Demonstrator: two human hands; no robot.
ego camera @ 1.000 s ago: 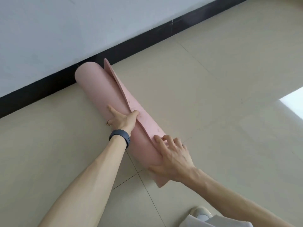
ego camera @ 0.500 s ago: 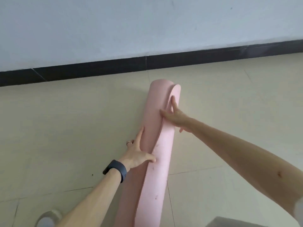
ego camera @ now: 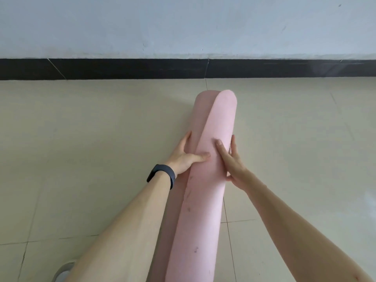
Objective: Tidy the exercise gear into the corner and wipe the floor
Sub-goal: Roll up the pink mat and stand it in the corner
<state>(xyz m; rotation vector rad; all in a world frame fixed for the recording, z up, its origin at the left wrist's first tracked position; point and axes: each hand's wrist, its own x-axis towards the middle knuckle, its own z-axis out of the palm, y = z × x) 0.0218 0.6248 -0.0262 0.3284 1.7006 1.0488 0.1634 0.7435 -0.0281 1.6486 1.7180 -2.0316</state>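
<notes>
Both hands press on a rolled pink mat (ego camera: 205, 180) in the head view, the only view there is. The left hand (ego camera: 186, 156) cups the roll's left flank, fingers spread along the side and thumb laid across the top. The right hand (ego camera: 231, 159) lies flat and open against the right flank, fingers stretched toward the far end, pinning down the mat's loose outer flap (ego camera: 221, 119). Neither hand closes around the roll; both hold it by pressing inward from opposite sides.

The mat lies on the tiled floor (ego camera: 91, 139), running lengthways away from the person, its far end near the black skirting board (ego camera: 122, 69) under the pale wall (ego camera: 183, 25) but not touching it. A dark wristband (ego camera: 161, 176) sits on the left wrist, and a shoe (ego camera: 63, 270) shows at the bottom left.

The step in hand looks like finishing and tightening the roll, part of tidying the gear. No corner is visible here, so the next move probably calls for keeping the flap pinned while getting a firm grip to lift or carry the roll there. Let go early and the flap may spring open. No cloth or mop is in sight.
</notes>
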